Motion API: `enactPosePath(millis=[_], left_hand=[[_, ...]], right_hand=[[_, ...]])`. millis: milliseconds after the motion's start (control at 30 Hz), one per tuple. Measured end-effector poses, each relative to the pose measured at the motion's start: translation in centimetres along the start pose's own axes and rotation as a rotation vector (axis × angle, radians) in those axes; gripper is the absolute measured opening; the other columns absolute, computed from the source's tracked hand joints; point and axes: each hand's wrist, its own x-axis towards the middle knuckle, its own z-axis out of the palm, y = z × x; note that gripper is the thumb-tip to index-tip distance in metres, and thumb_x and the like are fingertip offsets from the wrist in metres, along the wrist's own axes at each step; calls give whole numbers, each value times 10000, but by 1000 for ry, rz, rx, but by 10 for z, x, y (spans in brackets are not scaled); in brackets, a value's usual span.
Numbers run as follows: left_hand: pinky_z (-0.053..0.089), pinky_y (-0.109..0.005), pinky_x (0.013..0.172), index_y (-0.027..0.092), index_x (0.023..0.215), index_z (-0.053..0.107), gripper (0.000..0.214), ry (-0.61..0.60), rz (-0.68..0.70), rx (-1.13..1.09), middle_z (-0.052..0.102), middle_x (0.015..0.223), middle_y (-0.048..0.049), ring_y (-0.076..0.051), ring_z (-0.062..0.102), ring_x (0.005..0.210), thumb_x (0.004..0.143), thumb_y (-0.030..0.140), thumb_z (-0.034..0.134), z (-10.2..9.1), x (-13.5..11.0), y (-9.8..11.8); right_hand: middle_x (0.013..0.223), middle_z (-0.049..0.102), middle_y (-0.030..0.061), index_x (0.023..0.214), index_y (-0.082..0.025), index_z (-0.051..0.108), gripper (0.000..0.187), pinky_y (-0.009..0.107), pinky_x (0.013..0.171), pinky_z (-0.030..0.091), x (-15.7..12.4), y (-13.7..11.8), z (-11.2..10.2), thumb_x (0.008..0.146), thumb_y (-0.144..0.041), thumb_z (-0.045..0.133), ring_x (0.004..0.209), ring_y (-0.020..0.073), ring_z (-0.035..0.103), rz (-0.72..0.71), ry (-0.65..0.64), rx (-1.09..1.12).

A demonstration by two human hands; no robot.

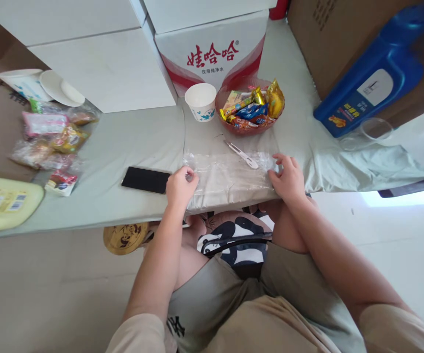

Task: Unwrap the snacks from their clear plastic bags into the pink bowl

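At the near edge of a table spread with pale green cloth, a seated person has both bare hands on a crinkled sheet of clear plastic film. The left hand is curled at the film's left end, thumb and forefinger brought close together; from where I stand I cannot tell whether they pinch it. The right hand is at the opposite end, thumb and forefinger parted in a small gap beside the film's edge.

Between the hands, a slim white craft knife lies slantwise, its handle over the film. Just beside the left hand rests a flat black phone. Beyond the knife stand a white paper cup with blue-green print and, next to it, a translucent reddish bowl heaped with brightly wrapped snacks. Behind these is a white carton with red lettering.

Well off to the person's right, a large blue plastic bottle stands near a clear plastic cup. Far left, a pile of wrapped food packets sits above a pale yellow bottle.
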Motion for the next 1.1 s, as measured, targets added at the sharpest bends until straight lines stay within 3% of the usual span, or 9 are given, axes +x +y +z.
enactPosePath(millis=[133,300,433,567,700,800,900,1033,1100], left_hand=[[537,-402,861,233,1037,719,231,-30,20,66,658,1164,-132,-280,677,971,811,233,669,5,1,-1],[477,-531,1061,238,1193,711,389,-56,70,83,632,1280,-163,-368,591,1221,814,176,647,8,-3,-3],[446,-645,1034,279,1215,698,428,-47,19,132,564,1452,-159,-436,504,1321,800,183,670,8,-8,-3],[441,-600,1046,257,1174,688,424,-41,57,109,655,1324,-151,-399,550,1273,778,111,643,8,-7,-4],[476,-509,999,258,1063,679,393,-34,84,14,744,985,-76,-316,656,1051,743,39,614,9,0,-3],[522,-381,912,245,1053,656,381,-71,68,-151,723,880,-27,-226,687,895,743,30,594,9,8,0],[530,-308,886,229,1063,635,344,-86,140,-306,703,884,-9,-172,682,867,763,64,593,12,15,5],[510,-344,1000,225,1163,590,387,-6,205,-453,698,1080,-55,-196,677,1068,788,166,664,21,28,15],[504,-355,1027,244,1274,549,466,53,120,-543,653,1273,-96,-228,628,1245,829,257,686,27,36,23]], right_hand=[[1185,592,124,1283,-218,626,482,424,813,539,-8,-3,0,807,-231,549,735,205,605,-39,-47,-94],[1228,593,130,1299,-251,621,524,376,676,514,-29,-8,-5,792,-173,518,882,260,643,-138,-98,-206],[971,687,78,1237,-231,654,467,334,623,456,-51,-18,-25,808,-154,485,728,221,635,-238,-337,-249],[660,628,-13,1109,-251,676,273,296,581,409,-47,-42,-37,883,-294,529,573,173,585,-272,-437,-121],[955,719,86,1102,-228,675,271,360,767,500,-4,-68,-3,866,-322,582,908,261,683,-354,-326,-62],[1199,703,151,1255,-204,624,511,428,884,517,28,-77,34,766,-328,706,1086,323,656,-371,-446,-44],[1143,730,130,1324,-189,575,630,400,871,516,38,-75,50,733,-331,741,999,285,675,-342,-560,75],[732,669,-5,936,-218,656,157,303,696,465,31,-65,36,814,-305,610,671,161,596,-323,-713,277],[656,599,-23,795,-220,597,135,281,633,446,29,-62,29,851,-332,549,614,137,564,-235,-696,440]])
